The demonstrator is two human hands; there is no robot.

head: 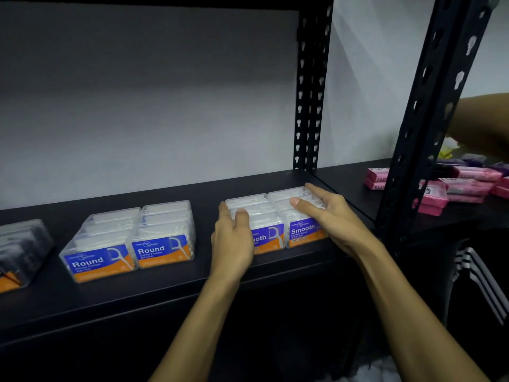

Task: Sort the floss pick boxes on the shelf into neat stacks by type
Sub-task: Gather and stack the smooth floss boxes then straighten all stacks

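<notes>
Head view: on the black shelf (pixel 176 288) we see two side-by-side stacks of clear "Smooth" boxes (pixel 300 216) holding white floss picks, with two "Round" stacks (pixel 129 241) well apart to their left. Our left hand (pixel 234 238) and right hand (pixel 327 213) press straight, relaxed fingers against the Smooth stacks' outer sides and tops. Pink boxes (pixel 465 186) lie on the neighbouring shelf.

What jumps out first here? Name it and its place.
Two hands, the left hand and the right hand, press on either side of the Smooth floss boxes at mid-shelf. To their left sit the Round floss boxes, and pink boxes lie scattered past the black post at far right.
</notes>
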